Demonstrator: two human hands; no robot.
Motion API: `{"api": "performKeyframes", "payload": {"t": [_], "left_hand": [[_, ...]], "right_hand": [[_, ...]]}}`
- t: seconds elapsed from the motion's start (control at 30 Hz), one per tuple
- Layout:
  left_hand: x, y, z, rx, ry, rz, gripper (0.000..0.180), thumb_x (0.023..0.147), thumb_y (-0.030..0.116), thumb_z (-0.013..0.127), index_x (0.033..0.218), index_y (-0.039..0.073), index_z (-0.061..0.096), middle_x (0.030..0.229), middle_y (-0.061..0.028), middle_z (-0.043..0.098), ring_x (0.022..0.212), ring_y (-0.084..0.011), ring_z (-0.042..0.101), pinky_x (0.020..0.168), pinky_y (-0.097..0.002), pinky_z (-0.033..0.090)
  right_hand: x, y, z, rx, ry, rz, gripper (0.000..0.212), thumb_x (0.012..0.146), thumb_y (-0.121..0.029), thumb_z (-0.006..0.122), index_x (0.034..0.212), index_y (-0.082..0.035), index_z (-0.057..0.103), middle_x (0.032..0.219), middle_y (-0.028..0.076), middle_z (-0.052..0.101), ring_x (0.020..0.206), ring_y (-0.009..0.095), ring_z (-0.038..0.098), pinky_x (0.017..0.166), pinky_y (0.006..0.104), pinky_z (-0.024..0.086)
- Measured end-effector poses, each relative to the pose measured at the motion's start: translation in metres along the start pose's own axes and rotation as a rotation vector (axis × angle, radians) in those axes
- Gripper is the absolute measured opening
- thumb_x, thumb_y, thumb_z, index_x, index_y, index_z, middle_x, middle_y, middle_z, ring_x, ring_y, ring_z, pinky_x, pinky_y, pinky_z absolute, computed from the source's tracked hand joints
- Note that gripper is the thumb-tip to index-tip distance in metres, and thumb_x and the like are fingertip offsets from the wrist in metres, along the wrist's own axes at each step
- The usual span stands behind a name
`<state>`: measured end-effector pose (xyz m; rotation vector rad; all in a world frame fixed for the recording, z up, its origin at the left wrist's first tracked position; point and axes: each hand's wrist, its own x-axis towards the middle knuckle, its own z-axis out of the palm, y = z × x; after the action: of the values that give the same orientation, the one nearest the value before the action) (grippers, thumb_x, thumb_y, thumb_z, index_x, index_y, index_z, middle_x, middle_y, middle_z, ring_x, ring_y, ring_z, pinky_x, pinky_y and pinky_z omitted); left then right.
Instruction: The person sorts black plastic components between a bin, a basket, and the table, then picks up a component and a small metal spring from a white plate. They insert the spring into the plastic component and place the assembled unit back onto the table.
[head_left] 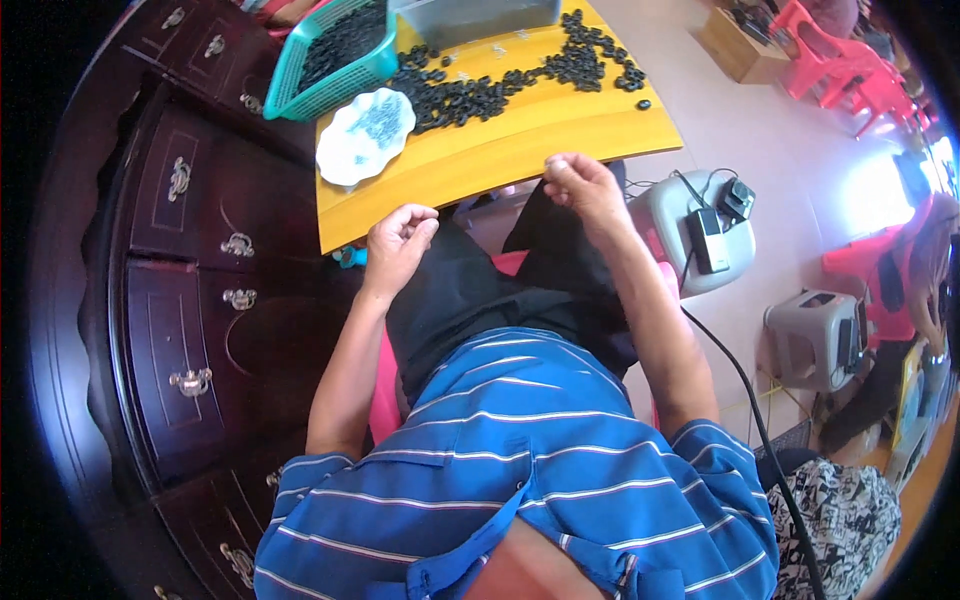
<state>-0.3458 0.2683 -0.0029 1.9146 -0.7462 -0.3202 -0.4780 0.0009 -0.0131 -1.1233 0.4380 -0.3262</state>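
My left hand (pixel 399 250) is held just off the near edge of the yellow tabletop (pixel 500 152), fingers curled and thumb against the forefinger. On the other side, my right hand (pixel 588 192) is at the table edge with thumb and forefinger pinched together. Whatever either pinch holds, if anything, is too small to make out. Many small black rings (pixel 460 102) lie loose across the table, one black ring (pixel 643 104) apart at the right. A white scalloped dish (pixel 338 163) holds small clear bluish pieces. Behind it stands a green basket (pixel 345 97) full of black pieces.
A grey bin (pixel 480 22) stands at the table's far side. Dark wooden drawers (pixel 190 240) line the left. To the right are a grey stool (pixel 672 215) carrying black devices, a hanging black cable (pixel 745 375), red chairs (pixel 850 70) and another person (pixel 925 270).
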Motion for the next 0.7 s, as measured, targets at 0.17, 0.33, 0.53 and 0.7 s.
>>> {"api": "performKeyframes", "payload": {"t": [0.17,0.33,0.53,0.7], "left_hand": [[-0.021,-0.007,0.002,-0.135,0.021,-0.063,0.013,0.092,0.009,0.067,0.101,0.001,0.069,0.082,0.0013,0.066,0.067,-0.0041,0.059,0.061,-0.0209,0.051],[-0.036,0.0,0.017,-0.129,-0.022,-0.04,0.015,0.093,0.011,0.066,0.105,0.002,0.068,0.084,-0.0002,0.067,0.067,-0.0059,0.06,0.063,-0.0214,0.051],[-0.051,0.007,0.028,-0.235,0.077,0.005,0.019,0.092,0.013,0.069,0.107,0.001,0.066,0.082,0.0001,0.065,0.067,-0.0052,0.059,0.061,-0.0213,0.051],[-0.06,0.004,0.031,-0.252,0.088,0.077,0.022,0.09,0.012,0.072,0.107,0.0,0.066,0.082,-0.0009,0.065,0.068,-0.0049,0.059,0.062,-0.0215,0.051]], "right_hand": [[-0.001,-0.003,-0.004,0.028,-0.094,-0.016,0.021,0.1,-0.028,0.062,0.104,-0.008,0.067,0.087,-0.002,0.065,0.077,0.007,0.061,0.072,0.0215,0.048],[-0.005,0.003,0.01,-0.063,-0.244,-0.015,0.027,0.101,-0.031,0.059,0.094,-0.006,0.066,0.08,-0.002,0.062,0.07,0.008,0.054,0.067,0.0227,0.044],[-0.01,0.02,0.028,-0.266,-0.375,0.106,0.027,0.1,-0.031,0.06,0.09,-0.007,0.066,0.081,-0.001,0.063,0.072,0.009,0.059,0.071,0.0243,0.049],[-0.013,0.036,0.037,-0.317,-0.488,0.197,0.028,0.1,-0.031,0.06,0.095,-0.005,0.067,0.081,0.001,0.065,0.073,0.01,0.06,0.072,0.0261,0.052]]}}
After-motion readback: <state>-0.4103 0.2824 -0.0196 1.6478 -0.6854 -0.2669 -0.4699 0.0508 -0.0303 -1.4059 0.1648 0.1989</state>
